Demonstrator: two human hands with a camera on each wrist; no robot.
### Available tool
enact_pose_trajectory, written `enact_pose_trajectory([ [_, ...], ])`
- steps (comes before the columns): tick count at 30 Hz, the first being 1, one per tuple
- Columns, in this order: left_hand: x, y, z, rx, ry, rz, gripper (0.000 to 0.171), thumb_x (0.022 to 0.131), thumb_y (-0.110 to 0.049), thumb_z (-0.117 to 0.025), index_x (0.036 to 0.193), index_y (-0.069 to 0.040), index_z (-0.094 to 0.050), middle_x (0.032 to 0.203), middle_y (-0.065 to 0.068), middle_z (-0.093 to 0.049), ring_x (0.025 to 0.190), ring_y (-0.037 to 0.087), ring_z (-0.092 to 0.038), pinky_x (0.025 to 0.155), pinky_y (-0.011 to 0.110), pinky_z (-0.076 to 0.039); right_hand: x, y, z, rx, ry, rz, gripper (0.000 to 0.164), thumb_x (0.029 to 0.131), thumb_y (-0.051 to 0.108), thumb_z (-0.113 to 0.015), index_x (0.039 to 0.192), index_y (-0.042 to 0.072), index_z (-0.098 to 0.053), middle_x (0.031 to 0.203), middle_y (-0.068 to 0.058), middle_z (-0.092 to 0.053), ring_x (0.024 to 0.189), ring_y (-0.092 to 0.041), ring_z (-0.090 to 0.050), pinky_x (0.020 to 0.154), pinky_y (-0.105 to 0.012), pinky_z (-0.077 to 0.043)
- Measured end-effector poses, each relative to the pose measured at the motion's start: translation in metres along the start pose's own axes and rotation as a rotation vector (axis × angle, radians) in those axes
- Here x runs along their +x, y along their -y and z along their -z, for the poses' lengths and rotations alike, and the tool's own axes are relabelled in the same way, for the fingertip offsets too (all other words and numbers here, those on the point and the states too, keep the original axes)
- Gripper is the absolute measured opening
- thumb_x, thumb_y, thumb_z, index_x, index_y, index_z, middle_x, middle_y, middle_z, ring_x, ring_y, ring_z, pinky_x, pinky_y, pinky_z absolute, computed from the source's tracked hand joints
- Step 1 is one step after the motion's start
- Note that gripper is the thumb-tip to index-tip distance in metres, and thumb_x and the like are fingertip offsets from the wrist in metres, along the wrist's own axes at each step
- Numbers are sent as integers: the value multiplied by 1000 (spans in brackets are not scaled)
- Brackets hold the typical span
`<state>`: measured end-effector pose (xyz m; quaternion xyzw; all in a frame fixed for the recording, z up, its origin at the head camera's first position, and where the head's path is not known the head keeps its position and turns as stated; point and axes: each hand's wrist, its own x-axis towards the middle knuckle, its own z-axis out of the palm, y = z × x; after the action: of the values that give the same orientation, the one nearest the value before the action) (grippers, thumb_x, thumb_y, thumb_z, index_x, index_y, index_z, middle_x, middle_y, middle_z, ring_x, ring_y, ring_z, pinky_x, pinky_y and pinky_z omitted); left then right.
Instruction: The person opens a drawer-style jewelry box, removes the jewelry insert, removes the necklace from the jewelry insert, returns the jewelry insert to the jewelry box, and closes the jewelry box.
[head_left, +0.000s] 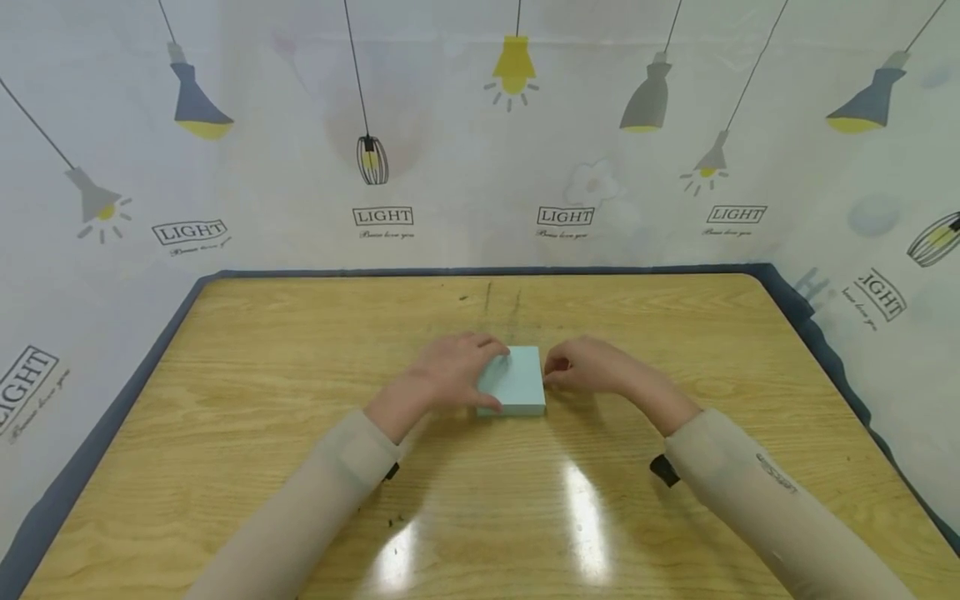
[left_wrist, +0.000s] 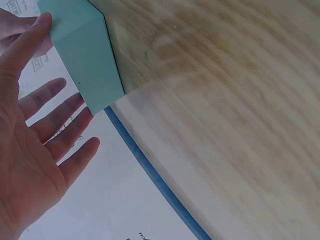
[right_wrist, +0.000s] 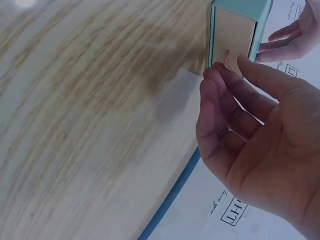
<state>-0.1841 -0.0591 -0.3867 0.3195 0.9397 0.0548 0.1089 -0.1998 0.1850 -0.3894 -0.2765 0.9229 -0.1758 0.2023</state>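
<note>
Box [head_left: 523,381] flat, beige end [right_wrist: 234,36] rightward

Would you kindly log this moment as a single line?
left hand: touching green box | right hand: at red tab, pinch unclear | green box: on table

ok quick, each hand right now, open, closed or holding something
Left hand: holding the pale green box.
Right hand: curled, at the reddish tab; cannot tell whether it grips it.
</note>
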Motion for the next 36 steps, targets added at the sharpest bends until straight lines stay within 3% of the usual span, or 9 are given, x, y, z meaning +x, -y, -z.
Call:
enact_pose_trajectory([
  [11, 2, 7, -1, -3, -12, 6, 83, 79, -65, -73, 146, -23, -48, 151, -2, -49, 137, 21, -49, 109, 40, -46, 16, 2, -8, -37, -45, -54, 14, 98, 14, -61, 100, 7, -74, 96, -6, -73, 78, -13, -57, 77, -35, -53],
  [18, 1, 9, -1, -2, -15, 0, 82, 80, -65, -72, 146, -23, -47, 149, -2, -49, 135, 21, -51, 108, 39, -46, 15, 5, -9, -67, -46, -65, 15, 99, 15, -60, 95, 9, -73, 90, -5, -72, 73, -13, -56, 70, -32, -49],
  [26, 1, 9, -1, 1, -21, -8, 83, 79, -65, -73, 145, -22, -48, 146, -3, -51, 132, 21, -53, 107, 39, -48, 11, 2, -8, -68, -50, -101, 14, 99, 14, -61, 93, 11, -72, 91, -4, -71, 78, -14, -58, 74, -34, -50],
  [36, 1, 9, -1, 11, -14, 2, 85, 79, -67, -72, 147, -23, -47, 149, -2, -49, 135, 21, -50, 109, 40, -46, 9, 1, -6, -59, -37, -102, 15, 100, 15, -60, 95, 10, -72, 90, -4, -71, 74, -14, -54, 70, -31, -46],
])
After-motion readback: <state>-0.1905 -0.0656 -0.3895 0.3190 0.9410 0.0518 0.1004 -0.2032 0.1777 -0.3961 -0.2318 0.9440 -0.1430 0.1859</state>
